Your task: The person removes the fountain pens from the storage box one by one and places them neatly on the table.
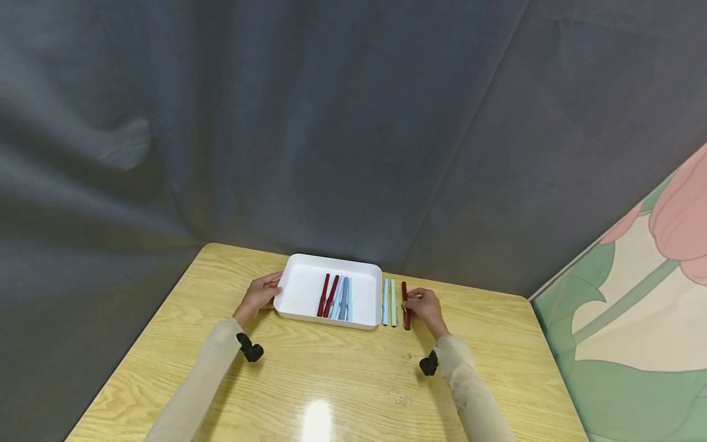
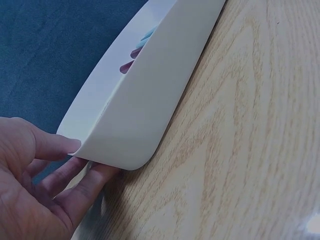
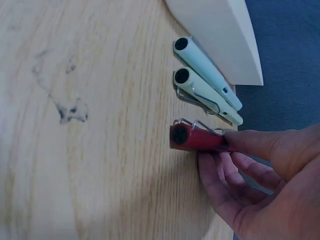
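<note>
A white rectangular tray (image 1: 298, 294) lies near the table's back edge with two dark red pens (image 1: 323, 296) and several light blue and grey-blue pens (image 1: 343, 299) in it. My left hand (image 2: 40, 185) grips the tray's left end, thumb over the rim and fingers beneath. Right of the tray, my right hand (image 3: 270, 175) pinches a dark red pen (image 3: 197, 138) between thumb and fingers, its metal clip facing the other pens. Beside it, a light blue pen (image 3: 207, 72) and a pale green pen (image 3: 206, 95) lie side by side on the table.
The wooden table (image 1: 342, 374) ends at a dark grey curtain (image 1: 331, 153) behind the tray. A panel with a tulip print (image 1: 624, 307) stands on the right. Dark marks (image 3: 72, 112) stain the tabletop near the right hand.
</note>
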`<state>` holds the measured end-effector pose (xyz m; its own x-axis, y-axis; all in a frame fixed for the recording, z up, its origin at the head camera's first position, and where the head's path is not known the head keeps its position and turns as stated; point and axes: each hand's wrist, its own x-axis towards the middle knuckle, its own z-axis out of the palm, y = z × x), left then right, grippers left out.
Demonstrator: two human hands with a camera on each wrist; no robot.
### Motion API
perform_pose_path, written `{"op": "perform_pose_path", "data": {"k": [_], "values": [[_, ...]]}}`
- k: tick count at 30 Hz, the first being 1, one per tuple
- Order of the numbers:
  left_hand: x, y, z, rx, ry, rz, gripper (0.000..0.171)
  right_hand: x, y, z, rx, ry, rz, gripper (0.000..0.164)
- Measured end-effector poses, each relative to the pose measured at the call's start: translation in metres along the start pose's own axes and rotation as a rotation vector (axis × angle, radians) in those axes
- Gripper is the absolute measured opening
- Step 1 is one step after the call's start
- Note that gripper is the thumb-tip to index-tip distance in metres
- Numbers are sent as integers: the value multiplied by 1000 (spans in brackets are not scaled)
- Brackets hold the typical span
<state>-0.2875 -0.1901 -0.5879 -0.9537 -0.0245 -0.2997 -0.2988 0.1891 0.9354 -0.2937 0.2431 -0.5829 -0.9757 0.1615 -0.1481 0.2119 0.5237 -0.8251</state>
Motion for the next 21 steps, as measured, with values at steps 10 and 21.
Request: {"op": "perform_pose_path", "data": {"k": [10, 21], "values": [[1, 2, -1, -14, -5, 14, 55, 3, -1, 2, -81, 28, 17, 24], [1, 1, -1, 0, -8, 15, 54, 3, -4, 1, -89, 20, 24, 24]]}}
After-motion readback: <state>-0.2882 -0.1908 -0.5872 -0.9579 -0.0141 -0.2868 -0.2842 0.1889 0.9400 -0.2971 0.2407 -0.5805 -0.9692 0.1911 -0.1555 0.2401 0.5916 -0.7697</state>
